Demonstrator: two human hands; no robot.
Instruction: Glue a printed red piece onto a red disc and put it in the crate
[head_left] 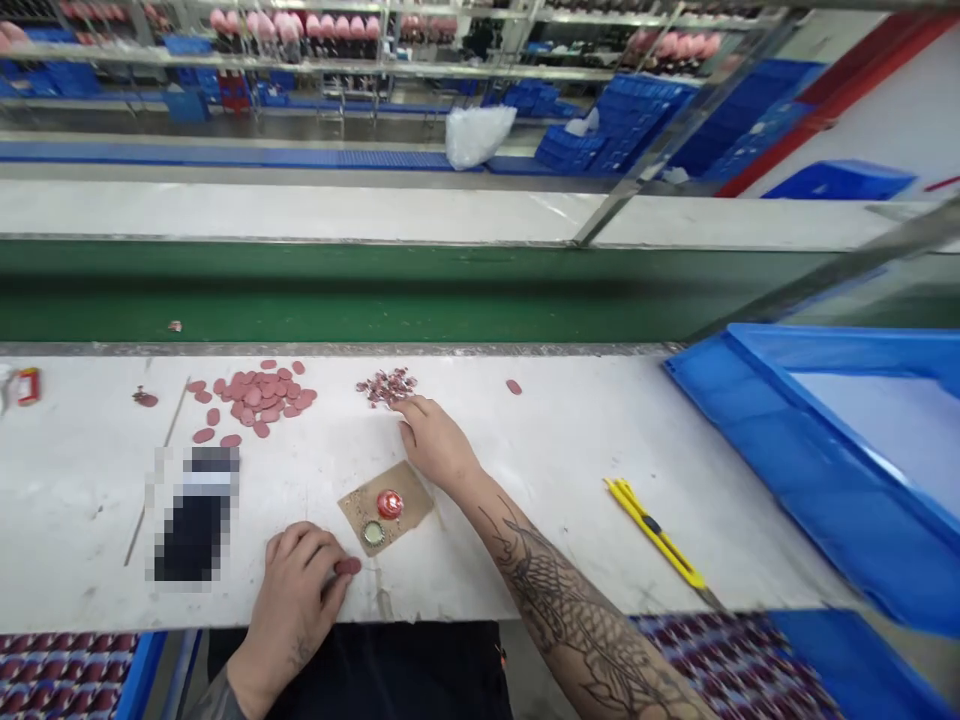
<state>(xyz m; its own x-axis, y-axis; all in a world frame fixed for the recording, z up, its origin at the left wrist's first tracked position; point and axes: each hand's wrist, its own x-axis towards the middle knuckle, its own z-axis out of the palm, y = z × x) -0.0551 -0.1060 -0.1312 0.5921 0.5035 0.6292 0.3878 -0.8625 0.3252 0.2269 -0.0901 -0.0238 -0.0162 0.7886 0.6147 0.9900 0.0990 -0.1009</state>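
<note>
Between the thumb and fingers of my left hand point(301, 570) is a small oval reddish-pink piece point(347, 566), held just above or on the white table near its front edge. Stretched forward, my right hand point(439, 440) has its fingertips at the near edge of a pile of tiny shiny metallic pieces point(386, 386). Its thumb stands a little apart from the fingers, and nothing shows between them. Between the hands lies a brown card point(409, 525) bearing a red shiny bottle cap point(390, 503) and an upturned cap point(373, 533). Left of the metallic pile is a heap of oval pieces point(259, 393).
A yellow utility knife point(656, 537) lies right of my arm. Beyond it stands a large blue tray point(810, 480). A dark, pixelated object point(195, 520) and a thin stick point(157, 470) lie at left. A green conveyor belt point(450, 300) runs behind the table point(540, 560).
</note>
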